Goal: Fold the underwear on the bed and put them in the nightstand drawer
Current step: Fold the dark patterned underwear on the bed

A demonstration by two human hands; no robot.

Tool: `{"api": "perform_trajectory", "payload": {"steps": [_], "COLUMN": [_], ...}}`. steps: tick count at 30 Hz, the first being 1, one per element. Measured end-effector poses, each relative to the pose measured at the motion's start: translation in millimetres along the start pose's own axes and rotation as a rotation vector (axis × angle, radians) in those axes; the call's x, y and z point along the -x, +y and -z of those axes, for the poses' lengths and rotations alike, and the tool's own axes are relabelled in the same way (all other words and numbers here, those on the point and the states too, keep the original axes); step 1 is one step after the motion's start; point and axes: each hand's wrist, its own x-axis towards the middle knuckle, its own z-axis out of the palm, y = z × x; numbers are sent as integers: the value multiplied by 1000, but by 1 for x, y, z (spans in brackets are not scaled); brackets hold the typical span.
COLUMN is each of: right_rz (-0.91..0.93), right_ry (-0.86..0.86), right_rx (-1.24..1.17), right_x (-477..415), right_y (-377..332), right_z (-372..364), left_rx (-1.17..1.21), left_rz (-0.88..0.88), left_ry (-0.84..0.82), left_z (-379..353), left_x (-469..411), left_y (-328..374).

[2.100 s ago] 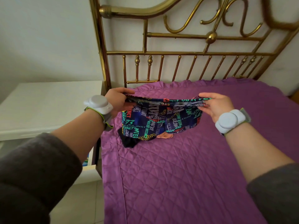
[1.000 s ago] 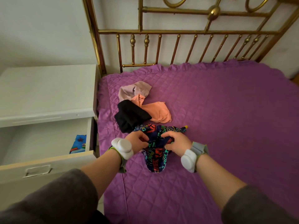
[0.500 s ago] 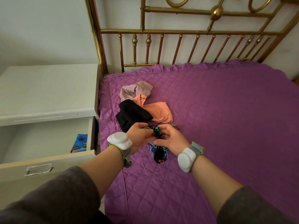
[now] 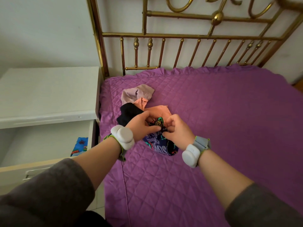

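Note:
Dark blue printed underwear [image 4: 158, 144] with bright lettering hangs bunched just above the purple bedspread [image 4: 213, 128]. My left hand [image 4: 142, 126] and my right hand [image 4: 176, 131] both pinch its top edge, close together. Behind my hands lies a small pile: black underwear [image 4: 129, 113], orange underwear [image 4: 159, 110] and a pale mauve pair [image 4: 137, 94]. To the left, the white nightstand's drawer [image 4: 42, 166] stands pulled out, with a blue patterned folded piece [image 4: 79, 145] at its right end.
The nightstand top [image 4: 47, 90] is bare and white. A brass headboard [image 4: 180, 36] runs along the far edge of the bed against a white wall. Pale floor tile [image 4: 96, 202] shows between nightstand and bed.
The printed underwear went from being stretched wide between my hands to being gathered narrow. Over the last half second my hands lifted it slightly and drew closer at its top.

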Motion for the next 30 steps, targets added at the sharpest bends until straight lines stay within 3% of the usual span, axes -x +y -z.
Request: {"api": "perform_trajectory", "payload": {"steps": [4, 7, 10, 12, 15, 19, 23, 27, 30], "right_rz": [23, 17, -1, -4, 46, 68, 65, 86, 123], "right_ry": [-42, -129, -177, -220, -296, -177, -69, -9, 125], "right_rx": [-26, -70, -130, -129, 74, 146, 117, 207, 312], "right_x": [-2, -2, 0, 4, 10, 12, 5, -3, -10], "right_y": [-8, -12, -11, -12, -10, -7, -15, -23, -31], "right_z": [11, 15, 18, 19, 20, 30, 47, 52, 53], "left_rx": [-58, -181, -157, -108, 28, 70, 114, -169, -322], "left_rz": [-103, -44, -54, -45, -2, 71, 21, -6, -5], "left_ry": [-9, -31, -87, -33, 106, 142, 75, 6, 113], "left_z": [6, 12, 15, 16, 23, 39, 50, 55, 52], "left_x": [-2, -4, 0, 1, 3, 4, 6, 1, -5], "left_y": [9, 12, 19, 23, 24, 18, 14, 11, 15]}}
